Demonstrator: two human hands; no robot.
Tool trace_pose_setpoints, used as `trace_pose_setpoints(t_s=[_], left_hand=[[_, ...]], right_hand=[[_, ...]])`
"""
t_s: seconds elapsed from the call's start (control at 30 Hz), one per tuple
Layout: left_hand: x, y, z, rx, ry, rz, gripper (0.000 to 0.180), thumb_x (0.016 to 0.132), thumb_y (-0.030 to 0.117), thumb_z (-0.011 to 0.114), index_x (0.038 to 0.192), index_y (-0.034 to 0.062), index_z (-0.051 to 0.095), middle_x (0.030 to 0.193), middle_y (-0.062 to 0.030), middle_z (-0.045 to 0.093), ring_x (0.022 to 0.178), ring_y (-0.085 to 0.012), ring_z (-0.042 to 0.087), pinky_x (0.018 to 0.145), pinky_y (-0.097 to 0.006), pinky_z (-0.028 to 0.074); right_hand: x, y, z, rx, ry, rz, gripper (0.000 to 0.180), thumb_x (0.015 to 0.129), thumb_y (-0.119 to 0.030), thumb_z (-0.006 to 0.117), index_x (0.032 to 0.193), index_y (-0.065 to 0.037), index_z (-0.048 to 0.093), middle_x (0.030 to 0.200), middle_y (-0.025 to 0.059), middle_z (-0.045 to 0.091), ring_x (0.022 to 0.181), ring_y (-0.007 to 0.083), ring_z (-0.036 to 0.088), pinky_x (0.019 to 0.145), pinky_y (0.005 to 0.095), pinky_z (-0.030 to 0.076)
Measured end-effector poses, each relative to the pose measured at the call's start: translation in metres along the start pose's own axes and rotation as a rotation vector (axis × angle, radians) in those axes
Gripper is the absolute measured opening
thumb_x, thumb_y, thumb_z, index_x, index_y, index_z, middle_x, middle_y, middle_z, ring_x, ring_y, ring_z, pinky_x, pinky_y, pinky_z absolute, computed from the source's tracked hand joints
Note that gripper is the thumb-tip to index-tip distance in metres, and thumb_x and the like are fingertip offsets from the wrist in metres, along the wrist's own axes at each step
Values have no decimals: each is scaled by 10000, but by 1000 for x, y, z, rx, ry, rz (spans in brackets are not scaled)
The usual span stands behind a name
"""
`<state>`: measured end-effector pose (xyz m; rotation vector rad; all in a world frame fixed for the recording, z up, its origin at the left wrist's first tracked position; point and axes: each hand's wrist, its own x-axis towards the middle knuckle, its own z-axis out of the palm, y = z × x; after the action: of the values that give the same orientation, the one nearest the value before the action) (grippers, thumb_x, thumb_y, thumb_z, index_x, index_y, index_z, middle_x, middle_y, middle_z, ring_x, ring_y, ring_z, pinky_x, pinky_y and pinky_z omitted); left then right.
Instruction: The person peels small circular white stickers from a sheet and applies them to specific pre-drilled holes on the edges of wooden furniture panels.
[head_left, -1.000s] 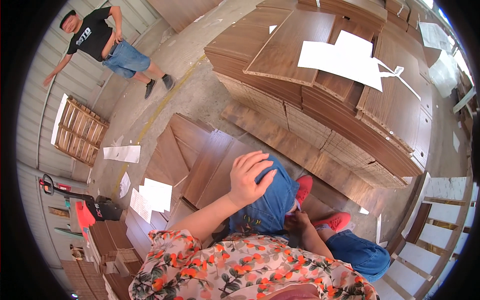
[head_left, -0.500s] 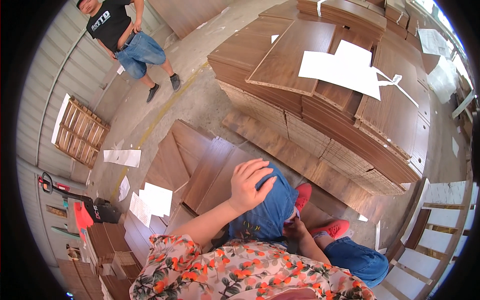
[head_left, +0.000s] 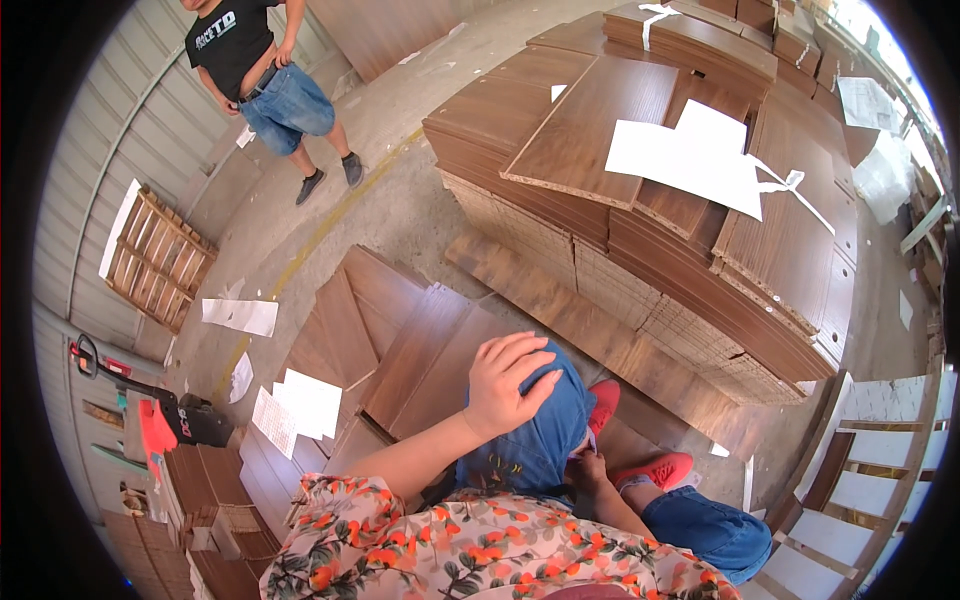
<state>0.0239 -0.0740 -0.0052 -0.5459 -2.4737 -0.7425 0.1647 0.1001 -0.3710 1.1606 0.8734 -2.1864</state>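
I count two people: one near person [head_left: 450, 545], with two bare hands [head_left: 510, 388] and two red shoes [head_left: 660, 470], and one far person [head_left: 228, 45], with two dark shoes [head_left: 353, 171]. There are also one brown slatted wooden pallet [head_left: 160, 258], one black-and-red pallet truck [head_left: 203, 425] and one yellow painted line [head_left: 400, 152].

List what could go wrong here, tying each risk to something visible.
The white sheet on the floor might slide underfoot. The white papers on the board stack could slip off if bumped. With the left hand on the knee and the right hand held low, leaning further might upset balance.
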Motion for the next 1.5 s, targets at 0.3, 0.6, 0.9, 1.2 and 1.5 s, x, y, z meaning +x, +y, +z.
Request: trace_pose_setpoints(t_s=[0.3,0.6,0.9,1.2,1.5], left_hand=[[7,4,10,-32,5,25,206,714,178,707,890,87,652,1008,-57,622,984,-241,578,841,-356,411],[9,11,5,-9,-5,14,199,700,146,717,873,70,656,988,-73,633,979,-257,584,832,-361,406],[3,14,8,-42,-26,39,194,707,145,704,874,61,650,997,-83,625,988,-271,572,846,-367,399],[7,12,9,-47,-35,34,183,716,109,693,876,37,640,1007,-107,624,987,-292,567,866,-376,398],[7,19,13,-63,-49,40,165,729,90,680,876,28,636,1008,-115,624,986,-300,561,875,-380,398]], right_hand=[[-6,-22,-10,-85,-28,180,367,883,-149,433,1229,-32,455,1112,160,576,965,319,602,750,422,520],[2,-17,-2,-266,28,134,425,927,-296,434,1243,-14,469,1145,193,556,980,335,601,779,465,536],[-22,-21,9,-230,94,148,292,874,-162,538,1093,27,584,973,151,636,846,283,653,700,402,551],[-45,-45,36,-204,213,143,283,822,-8,522,1088,85,548,986,201,618,839,333,650,703,432,552],[12,-1,-8,-129,91,69,300,847,-44,494,1103,108,528,998,219,610,852,364,645,691,435,549]])
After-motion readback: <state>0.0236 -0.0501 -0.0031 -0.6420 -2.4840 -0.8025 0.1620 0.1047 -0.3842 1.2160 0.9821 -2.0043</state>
